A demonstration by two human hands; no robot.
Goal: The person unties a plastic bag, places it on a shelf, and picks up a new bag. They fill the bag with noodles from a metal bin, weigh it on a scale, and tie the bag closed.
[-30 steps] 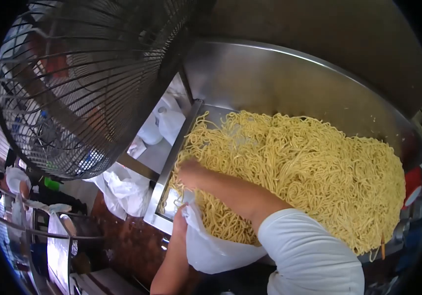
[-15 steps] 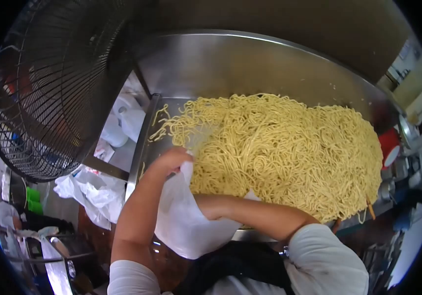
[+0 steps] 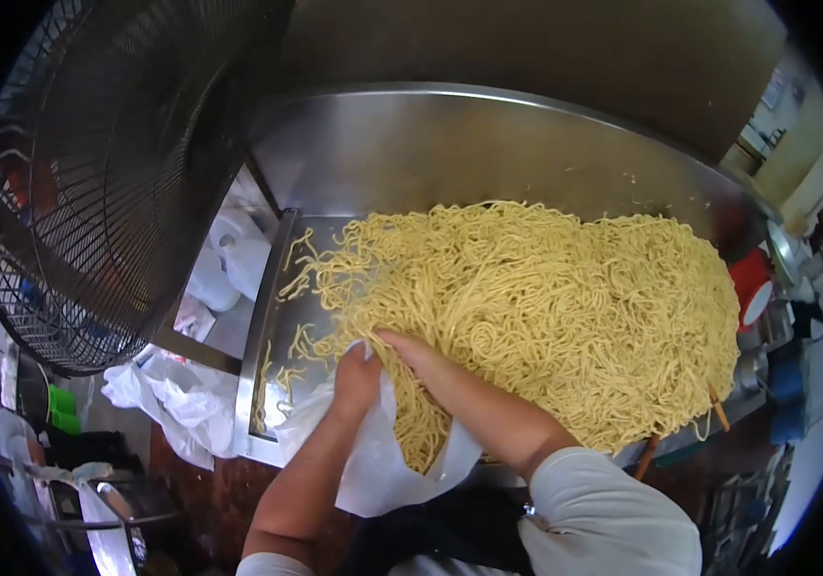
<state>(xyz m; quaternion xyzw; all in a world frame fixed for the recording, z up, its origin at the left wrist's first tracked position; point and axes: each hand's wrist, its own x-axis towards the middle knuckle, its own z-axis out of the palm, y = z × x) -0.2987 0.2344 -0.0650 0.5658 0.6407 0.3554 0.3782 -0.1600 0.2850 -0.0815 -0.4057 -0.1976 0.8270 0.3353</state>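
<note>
A big heap of yellow noodles [image 3: 565,307] lies on the metal tray [image 3: 334,106]. At the tray's front edge is a white plastic bag [image 3: 373,461], its mouth spread wide with noodles inside. My left hand [image 3: 358,370] is closed on the bag's rim, its fingertips partly covered by plastic. My right hand [image 3: 406,350] is just beside it, at the noodles above the bag's mouth; its fingers are mostly hidden, so what they hold cannot be made out.
A large wire-caged fan [image 3: 95,192] stands at the left. Below it hang crumpled white bags [image 3: 176,398]. White jugs [image 3: 229,259] are beside the tray. A red container [image 3: 752,286] and wooden sticks [image 3: 718,408] show at the right.
My right hand has come out of the bag and up to the noodles. The bag's mouth has opened wider and noodles now show in it. My left hand has moved lower.
</note>
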